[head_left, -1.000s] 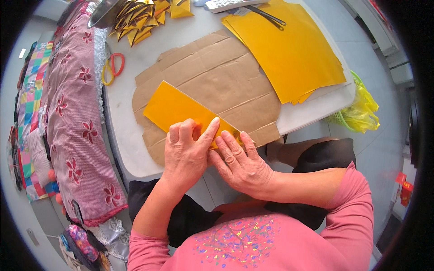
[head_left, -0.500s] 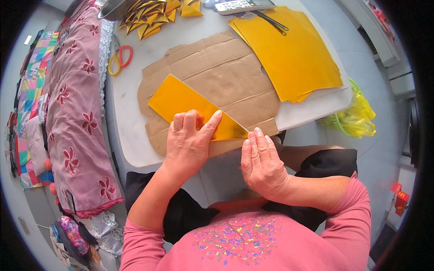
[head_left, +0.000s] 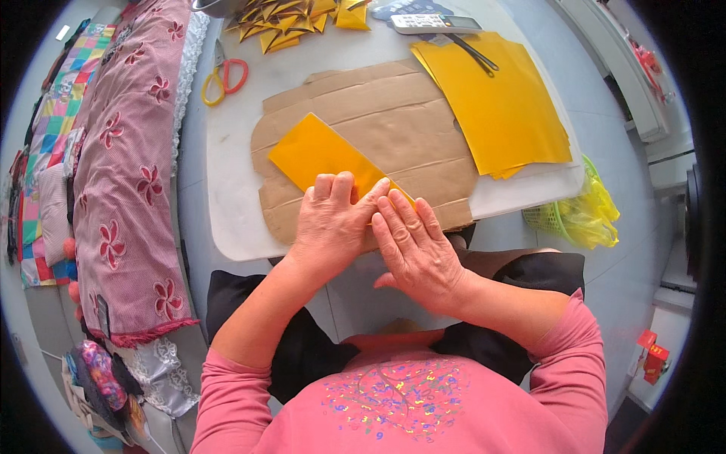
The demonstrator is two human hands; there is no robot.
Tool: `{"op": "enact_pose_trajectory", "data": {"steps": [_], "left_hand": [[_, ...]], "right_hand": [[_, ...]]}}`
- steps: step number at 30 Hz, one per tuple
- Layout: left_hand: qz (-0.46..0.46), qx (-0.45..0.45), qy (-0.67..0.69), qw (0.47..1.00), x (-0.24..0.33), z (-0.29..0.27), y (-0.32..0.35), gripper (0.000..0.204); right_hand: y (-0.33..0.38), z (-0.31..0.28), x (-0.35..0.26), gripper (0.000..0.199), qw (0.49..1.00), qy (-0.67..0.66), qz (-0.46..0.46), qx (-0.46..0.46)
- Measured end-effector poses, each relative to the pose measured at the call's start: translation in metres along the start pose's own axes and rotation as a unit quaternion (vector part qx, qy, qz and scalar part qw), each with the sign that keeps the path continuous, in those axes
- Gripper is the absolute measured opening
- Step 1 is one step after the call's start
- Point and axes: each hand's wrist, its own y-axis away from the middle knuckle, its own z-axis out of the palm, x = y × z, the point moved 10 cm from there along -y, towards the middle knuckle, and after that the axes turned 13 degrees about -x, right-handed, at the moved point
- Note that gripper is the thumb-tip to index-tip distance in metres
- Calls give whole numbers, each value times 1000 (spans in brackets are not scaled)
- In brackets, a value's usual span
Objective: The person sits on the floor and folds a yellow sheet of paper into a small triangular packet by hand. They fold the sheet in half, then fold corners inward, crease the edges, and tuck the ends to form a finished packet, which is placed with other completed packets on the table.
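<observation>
A folded sheet of shiny gold paper (head_left: 321, 155) lies slantwise on a flattened brown cardboard piece (head_left: 378, 113). My left hand (head_left: 333, 216) bears down on the near part of the sheet. Its fingers are curled and its thumb reaches right, to the slanting edge. Flat along that same edge, the stretched fingers of my right hand (head_left: 416, 246) meet the left thumb's tip. Both hands cover the sheet's near corner. A stack of flat gold sheets (head_left: 503, 113) lies at the right of the table, with a black-handled tool (head_left: 473, 53) across its far end.
Scissors (head_left: 225, 79) with red and yellow handles lie at the table's left. Folded gold pieces (head_left: 283, 23), a metal bowl (head_left: 215, 7) and a white remote control (head_left: 435, 24) are at the far side. A green basket (head_left: 548, 217) with a yellow bag stands beyond the white table (head_left: 231, 227).
My right hand has slid left and away from me along the paper's edge, up to my left thumb. My left hand keeps pressing the sheet. The whole view has shifted slightly.
</observation>
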Motion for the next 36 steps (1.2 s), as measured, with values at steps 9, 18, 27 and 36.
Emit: {"op": "enact_pose_trajectory", "data": {"steps": [9, 18, 27, 36], "left_hand": [[36, 12, -28, 999, 14, 10, 26, 51], [19, -79, 32, 996, 15, 35, 56, 89], [-34, -69, -3, 997, -1, 21, 65, 88], [44, -13, -10, 999, 15, 35, 54, 96]], "right_hand": [[-9, 13, -1, 96, 996, 68, 31, -53], [-11, 8, -5, 58, 993, 111, 31, 16], [-12, 10, -7, 61, 993, 111, 29, 1], [-13, 11, -8, 59, 991, 133, 26, 21]]}}
